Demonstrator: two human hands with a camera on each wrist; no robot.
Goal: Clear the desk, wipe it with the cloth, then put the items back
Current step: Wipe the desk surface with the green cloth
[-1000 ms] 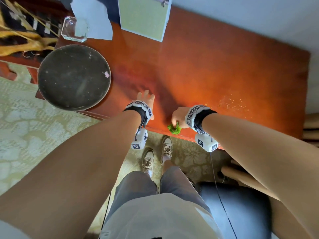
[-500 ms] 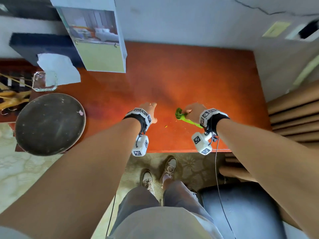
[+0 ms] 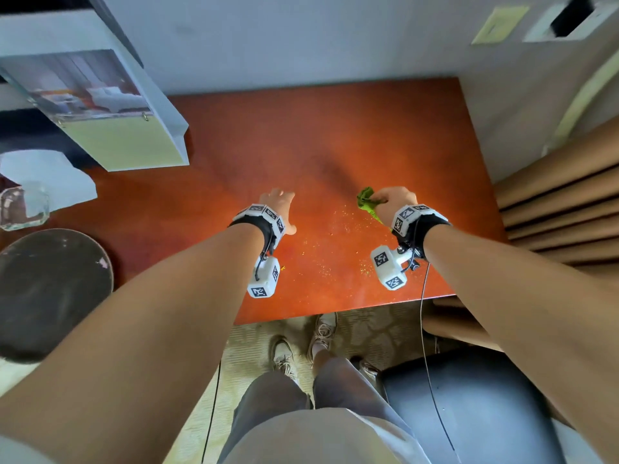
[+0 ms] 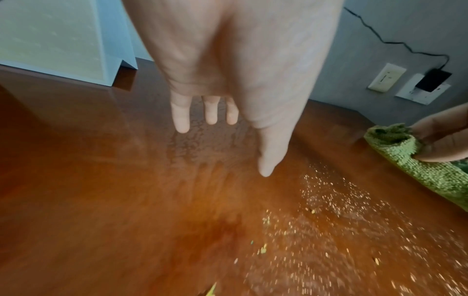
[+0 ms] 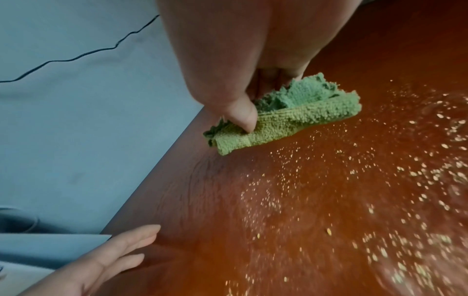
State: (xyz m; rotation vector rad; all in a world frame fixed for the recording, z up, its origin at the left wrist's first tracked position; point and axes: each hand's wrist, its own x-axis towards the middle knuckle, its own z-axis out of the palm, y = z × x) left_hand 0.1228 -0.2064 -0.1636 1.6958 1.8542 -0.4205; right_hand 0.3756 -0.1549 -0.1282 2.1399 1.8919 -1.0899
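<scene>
Now we are in the wiping step: our right hand [image 3: 395,199] pinches the green cloth [image 5: 291,116], bunched between thumb and curled fingers [image 5: 240,112], just over the orange tabletop [image 3: 335,128], near its middle. Our left hand [image 3: 278,209] hovers beside it with straight, slightly spread fingers [image 4: 181,114] and holds nothing.

To do this step well, we judge that the cloth should be opened flatter and pressed down, because a bunched cloth touches only a small part. We should sweep the pale crumbs [image 5: 380,180] together toward one edge and not scatter them, and catch them with the free hand.

From the head view we see the whole tabletop, with the white box [image 3: 110,128], the glass piece [image 3: 23,209] and the dark round tray [image 3: 50,289] at the left side. Only the wrist views show how many crumbs lie there, the cloth's looped texture, and a dull smeared patch [image 4: 202,144] under the left fingers.
</scene>
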